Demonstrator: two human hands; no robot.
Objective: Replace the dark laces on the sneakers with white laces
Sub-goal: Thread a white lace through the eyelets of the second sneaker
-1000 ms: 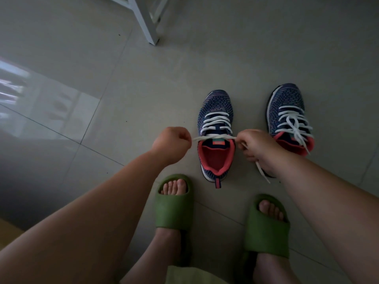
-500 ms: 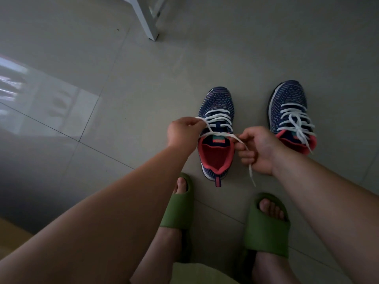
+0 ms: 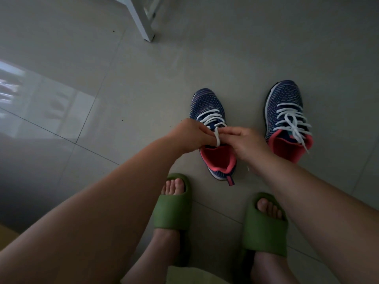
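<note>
White flat laces (image 3: 217, 136) sit above the tongue of the navy knit sneaker (image 3: 209, 111) on the floor, pinched in both grips: left hand (image 3: 189, 135) and right hand (image 3: 245, 141) curled round them. If either pinch slackens, I judge the half-made knot will loosen.

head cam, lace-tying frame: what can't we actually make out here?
- Head view: the knot on the left sneaker is covered by the left hand and right hand; only a loop of white lace shows between them.
- Right hand's fingers: curled under the palm, lace grip unclear.
- White furniture leg: cut off by the top edge.
- Right sneaker: its outer side is hidden.
</note>
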